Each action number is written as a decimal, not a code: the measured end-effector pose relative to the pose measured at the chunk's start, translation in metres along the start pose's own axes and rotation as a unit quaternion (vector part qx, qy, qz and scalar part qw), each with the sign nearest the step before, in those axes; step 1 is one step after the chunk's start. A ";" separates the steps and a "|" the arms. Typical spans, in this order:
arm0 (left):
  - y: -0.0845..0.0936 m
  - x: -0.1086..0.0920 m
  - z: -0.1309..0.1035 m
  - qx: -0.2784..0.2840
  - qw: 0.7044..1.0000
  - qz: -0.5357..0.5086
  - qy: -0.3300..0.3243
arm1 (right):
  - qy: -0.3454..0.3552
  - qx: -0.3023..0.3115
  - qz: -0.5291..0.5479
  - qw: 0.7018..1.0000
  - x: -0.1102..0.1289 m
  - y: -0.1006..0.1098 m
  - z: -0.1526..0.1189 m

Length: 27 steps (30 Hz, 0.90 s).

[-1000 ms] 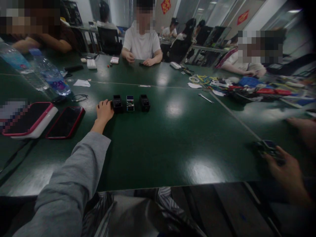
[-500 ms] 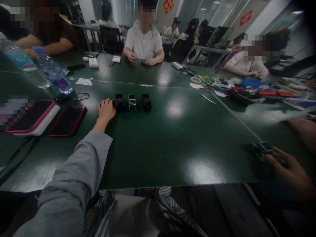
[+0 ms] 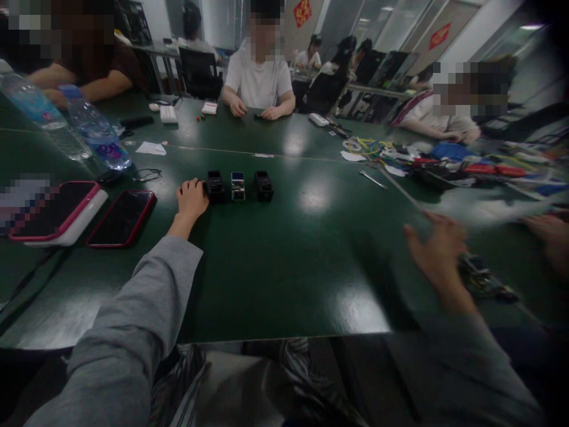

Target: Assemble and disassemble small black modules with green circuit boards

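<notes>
- Noon reads straight ahead from where I steer.
- I have the left hand resting on the glossy dark-green table, fingers loosely curled at the flank of a black boxy housing; can't tell whether it grips.
- Row from that housing toward 3 o'clock: a small rectangular circuit board with dark screen, then a second black boxy housing, all apart.
- I have the right hand above the table, blurred, thumb spread, grasping nothing.
- At its 4 o'clock, just beside: a blurred dark circuit assembly.
- At its 1 o'clock: a heap of multicoloured cables.
- At the left hand's 9 o'clock: a black-screened phone in a red case.
- Far side, 12 o'clock: a person in a white T-shirt.
</notes>
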<state>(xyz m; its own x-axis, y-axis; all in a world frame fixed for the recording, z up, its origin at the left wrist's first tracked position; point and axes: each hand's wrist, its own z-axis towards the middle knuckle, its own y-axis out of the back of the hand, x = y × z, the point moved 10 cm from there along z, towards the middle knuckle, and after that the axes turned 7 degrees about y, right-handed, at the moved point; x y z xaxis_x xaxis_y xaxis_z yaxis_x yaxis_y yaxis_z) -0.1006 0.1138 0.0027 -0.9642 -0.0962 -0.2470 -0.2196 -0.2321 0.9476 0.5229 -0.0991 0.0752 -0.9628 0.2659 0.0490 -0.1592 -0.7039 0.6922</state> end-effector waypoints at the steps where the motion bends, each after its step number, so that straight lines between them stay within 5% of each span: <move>1: 0.000 0.000 0.000 0.000 1.000 0.001 0.001 | 0.031 0.030 0.056 0.998 0.048 -0.015 0.003; 6: 0.000 0.000 0.000 0.004 1.000 0.011 -0.003 | 0.213 0.139 0.237 0.938 0.287 -0.055 -0.014; 8: -0.001 0.000 0.002 0.006 1.000 0.014 -0.006 | 0.281 0.164 0.260 0.909 0.348 -0.061 -0.022; 10: -0.001 0.000 0.002 0.007 1.000 0.014 -0.007 | 0.336 0.185 0.274 0.882 0.383 -0.064 -0.027; 13: -0.001 0.000 0.002 0.007 1.000 0.011 -0.005 | 0.334 0.185 0.291 0.877 0.389 -0.064 -0.022; 20: -0.001 0.000 0.001 0.002 1.000 0.011 -0.003 | 0.215 0.120 0.302 0.921 0.348 -0.059 0.000; 27: -0.001 0.000 0.002 0.003 1.000 0.014 -0.004 | 0.223 0.217 0.343 0.886 0.349 -0.088 -0.011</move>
<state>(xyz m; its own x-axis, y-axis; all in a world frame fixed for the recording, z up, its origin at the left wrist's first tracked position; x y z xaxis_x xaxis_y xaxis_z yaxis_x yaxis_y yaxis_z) -0.1004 0.1159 0.0026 -0.9712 -0.0953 -0.2183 -0.1929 -0.2232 0.9555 0.1985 0.0485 0.0236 -0.8065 -0.4815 0.3430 0.5026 -0.2530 0.8267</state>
